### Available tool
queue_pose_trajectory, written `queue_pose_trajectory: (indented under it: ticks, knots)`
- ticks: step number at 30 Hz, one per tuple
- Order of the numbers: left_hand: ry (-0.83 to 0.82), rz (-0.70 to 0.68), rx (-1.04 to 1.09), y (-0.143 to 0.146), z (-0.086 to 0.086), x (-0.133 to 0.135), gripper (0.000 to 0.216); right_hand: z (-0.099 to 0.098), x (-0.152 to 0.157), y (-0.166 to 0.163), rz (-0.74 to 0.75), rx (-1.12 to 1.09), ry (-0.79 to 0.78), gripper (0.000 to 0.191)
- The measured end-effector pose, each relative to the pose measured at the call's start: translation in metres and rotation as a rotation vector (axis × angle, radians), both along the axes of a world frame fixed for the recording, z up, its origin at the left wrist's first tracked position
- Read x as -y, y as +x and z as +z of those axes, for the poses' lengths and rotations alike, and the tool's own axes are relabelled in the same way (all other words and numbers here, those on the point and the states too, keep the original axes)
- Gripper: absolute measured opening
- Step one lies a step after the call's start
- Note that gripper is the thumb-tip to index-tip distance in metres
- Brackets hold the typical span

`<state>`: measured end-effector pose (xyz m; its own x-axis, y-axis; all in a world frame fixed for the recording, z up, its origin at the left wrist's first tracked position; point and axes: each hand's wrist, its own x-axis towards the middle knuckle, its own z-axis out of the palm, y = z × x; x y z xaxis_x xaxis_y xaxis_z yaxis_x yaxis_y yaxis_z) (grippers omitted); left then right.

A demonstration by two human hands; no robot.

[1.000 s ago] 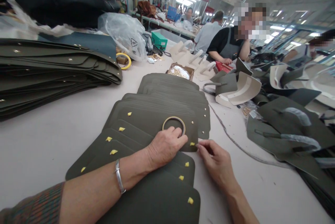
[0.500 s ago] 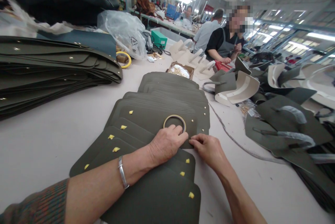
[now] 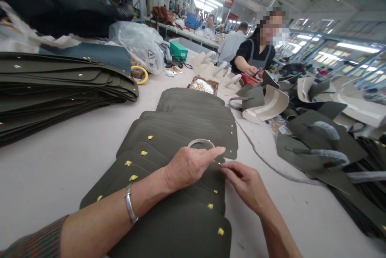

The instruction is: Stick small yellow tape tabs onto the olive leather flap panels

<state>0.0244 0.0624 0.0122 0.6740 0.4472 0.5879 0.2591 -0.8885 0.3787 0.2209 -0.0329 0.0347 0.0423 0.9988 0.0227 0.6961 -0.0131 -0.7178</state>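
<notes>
Flat olive-green leather-like panels (image 3: 181, 219) lie overlapped in a long fanned stack on the table. My left hand (image 3: 188, 169) rests over the stack, its index finger stretched toward the panels' right edge. Its other fingers are curled at a roll of tape (image 3: 201, 142), a thin ring partly hidden behind the hand. My right hand (image 3: 245, 181) pinches at the right edge of a panel, beside a small gold stud (image 3: 219, 164). Bits of yellow tape (image 3: 133, 178) stick to several panels along both sides. More gold studs (image 3: 231, 133) show on a panel farther back.
Another stack of olive panels (image 3: 69, 85) fills the left. At the back are a yellow tape roll (image 3: 145, 76), a plastic bag (image 3: 140, 44) and a box of gold studs (image 3: 202, 85). Handled bag pieces (image 3: 319, 141) pile up on the right. A co-worker (image 3: 255, 54) is behind them.
My left index finger has stretched out to the right, and the tape roll looks more tilted behind the hand. A gold stud now shows by my right fingertips. The co-worker's hands have lowered.
</notes>
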Motion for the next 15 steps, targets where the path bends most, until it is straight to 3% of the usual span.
queue_pose_trajectory:
  ticks: [2,6,10,15]
  knots:
    - [-0.015,-0.007,0.000,0.001,0.000,0.002,0.043,-0.001,-0.004,-0.005,-0.060,0.018,0.242,0.016]
    - [-0.020,0.015,-0.021,0.002,0.000,0.006,0.039,-0.002,-0.012,-0.020,0.099,0.134,0.510,0.019]
    - [-0.039,-0.009,-0.038,0.003,0.002,0.009,0.030,-0.006,-0.015,-0.025,0.146,0.235,0.594,0.018]
    - [-0.094,-0.028,-0.106,0.003,0.004,0.011,0.013,-0.014,-0.013,-0.024,0.089,0.317,0.671,0.015]
